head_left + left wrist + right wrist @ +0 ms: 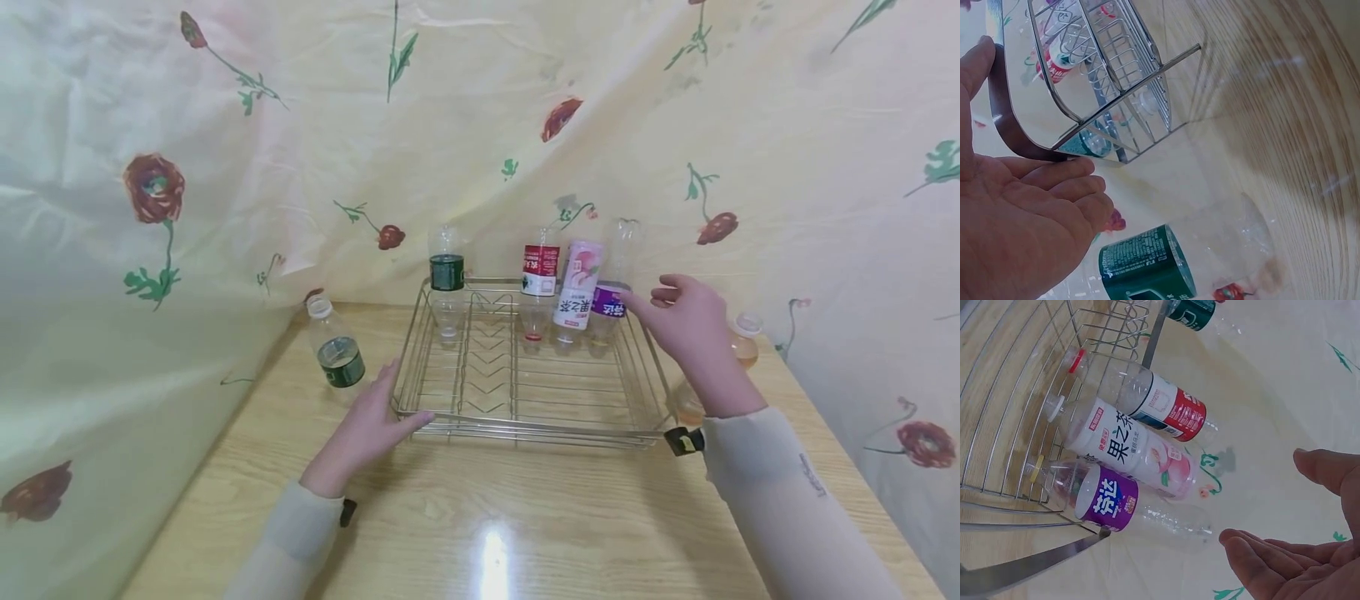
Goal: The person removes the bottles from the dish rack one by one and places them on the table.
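A wire dish rack stands on the table with several bottles upside down along its back. My left hand touches the rack's front left corner, fingers extended along the rim. Beside it, a green-labelled bottle stands upright on the table. My right hand is raised at the rack's right side, holding nothing, fingers loosely bent. Nearest to it is the purple-labelled bottle. Next to that one are a pink peach-tea bottle and a red-labelled bottle. Another green-labelled bottle is at the rack's back left.
A bottle of amber liquid stands right of the rack, partly hidden by my right arm. Floral cloth hangs close behind the rack and along both sides. The wooden table extends in front.
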`<action>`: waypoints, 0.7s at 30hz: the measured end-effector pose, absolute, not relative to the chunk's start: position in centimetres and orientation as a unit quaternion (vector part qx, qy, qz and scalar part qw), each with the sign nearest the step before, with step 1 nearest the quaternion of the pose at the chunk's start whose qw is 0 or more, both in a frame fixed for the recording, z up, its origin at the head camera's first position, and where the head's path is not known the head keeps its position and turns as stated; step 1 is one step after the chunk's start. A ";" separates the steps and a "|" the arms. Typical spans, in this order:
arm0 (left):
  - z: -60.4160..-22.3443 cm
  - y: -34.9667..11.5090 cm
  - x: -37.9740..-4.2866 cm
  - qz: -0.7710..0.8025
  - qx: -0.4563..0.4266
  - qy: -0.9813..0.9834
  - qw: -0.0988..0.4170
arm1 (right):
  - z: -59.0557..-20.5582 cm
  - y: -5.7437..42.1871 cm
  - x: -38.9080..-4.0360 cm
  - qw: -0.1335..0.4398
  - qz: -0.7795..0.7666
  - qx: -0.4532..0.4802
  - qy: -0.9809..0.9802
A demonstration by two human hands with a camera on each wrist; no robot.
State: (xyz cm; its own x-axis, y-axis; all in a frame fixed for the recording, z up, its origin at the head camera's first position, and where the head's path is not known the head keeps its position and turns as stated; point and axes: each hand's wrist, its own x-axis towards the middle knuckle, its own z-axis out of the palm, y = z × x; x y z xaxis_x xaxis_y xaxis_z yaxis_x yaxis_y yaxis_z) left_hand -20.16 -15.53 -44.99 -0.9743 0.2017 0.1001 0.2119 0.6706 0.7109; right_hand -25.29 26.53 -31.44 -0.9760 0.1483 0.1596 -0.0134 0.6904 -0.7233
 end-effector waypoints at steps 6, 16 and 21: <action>-45.1 -15.6 -20.1 -0.395 -0.111 -0.912 0.005 | -30.8 26.2 -26.8 0.083 0.367 -0.041 -0.926; -44.9 -15.5 -20.1 -0.394 -0.106 -0.913 -0.004 | -31.5 26.9 -29.5 0.061 0.359 -0.065 -0.929; -44.9 -15.5 -20.2 -0.393 -0.106 -0.914 -0.002 | -32.1 27.2 -30.7 0.037 0.353 -0.075 -0.932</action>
State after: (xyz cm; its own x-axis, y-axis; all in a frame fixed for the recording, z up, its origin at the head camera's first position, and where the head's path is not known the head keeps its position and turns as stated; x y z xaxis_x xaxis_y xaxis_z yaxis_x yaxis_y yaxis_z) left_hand -20.21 -15.47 -44.87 -0.9775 0.1953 0.0801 0.1925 0.6691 0.7178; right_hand -30.74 27.15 -32.08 -0.9859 0.1664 0.0159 0.1141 0.7396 -0.6633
